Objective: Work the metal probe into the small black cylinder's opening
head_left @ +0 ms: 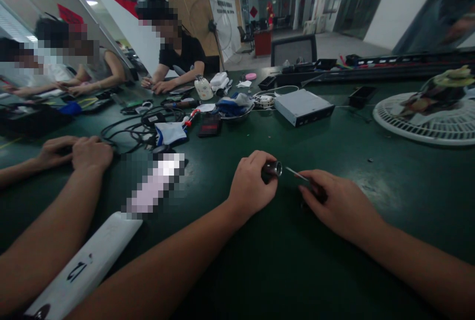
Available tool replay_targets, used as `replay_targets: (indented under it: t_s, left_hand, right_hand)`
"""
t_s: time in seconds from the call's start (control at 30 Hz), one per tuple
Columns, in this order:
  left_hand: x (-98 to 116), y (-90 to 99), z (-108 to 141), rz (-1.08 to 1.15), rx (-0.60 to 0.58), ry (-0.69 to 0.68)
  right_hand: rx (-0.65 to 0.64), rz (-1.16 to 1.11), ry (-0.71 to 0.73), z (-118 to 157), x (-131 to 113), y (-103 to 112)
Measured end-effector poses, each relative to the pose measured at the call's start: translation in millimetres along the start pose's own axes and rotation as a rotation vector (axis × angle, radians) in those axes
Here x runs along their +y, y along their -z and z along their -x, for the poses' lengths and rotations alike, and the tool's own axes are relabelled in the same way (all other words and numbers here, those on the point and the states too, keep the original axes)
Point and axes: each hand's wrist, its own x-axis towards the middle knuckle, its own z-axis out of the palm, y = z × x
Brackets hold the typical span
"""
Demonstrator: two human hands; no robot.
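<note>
Well: a long surface of dark green matting, scuffed pale in patches, in a wide office room with a grey floor, and a pedestal fan and a red cabinet far back. Left grip closed, fingers curled round a short metal cylinder, bright at its open end, dark along the body. Right grip pinched nearly shut on a thin steel rod, its far tip at the cylinder's mouth, its near end lost among the fingers. Both grips low over the surface, close together near its middle. Farther off, a grey sheet-metal box with square edges, a shallow metal dish of crumpled blue-and-white cloth, a tangle of black cables, a small white bottle. Off to the right, a round white fan grille lying flat, ribbed plastic under a dark heap. At left, a co-worker's clasped hands on the surface, beside a pixelated patch and a white strip with black marks. Beyond, seated co-workers, one in a black shirt, hands on the surface.
</note>
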Motion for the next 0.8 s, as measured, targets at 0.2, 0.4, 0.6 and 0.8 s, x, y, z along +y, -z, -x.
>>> replay_targets:
  t_s: [0.2,0.4,0.6,0.8]
  left_hand:
    - [-1,-1.0,-1,0.071,0.097,0.113]
    - [0,1.1,-2,0.103,0.057,0.1]
    - [1,1.2,-3,0.035,-0.065,0.008]
    - [4,2.3,-2,0.018,-0.272,-0.216]
  right_hand:
    - [-0.151,0.052,0.207,4,-2,0]
    - [-0.125,-0.137,0.131,3,1,-1]
    - [0.024,-0.328,-0.079,0,9,-2]
    - [0.078,-0.383,-0.085,-2,10,-3]
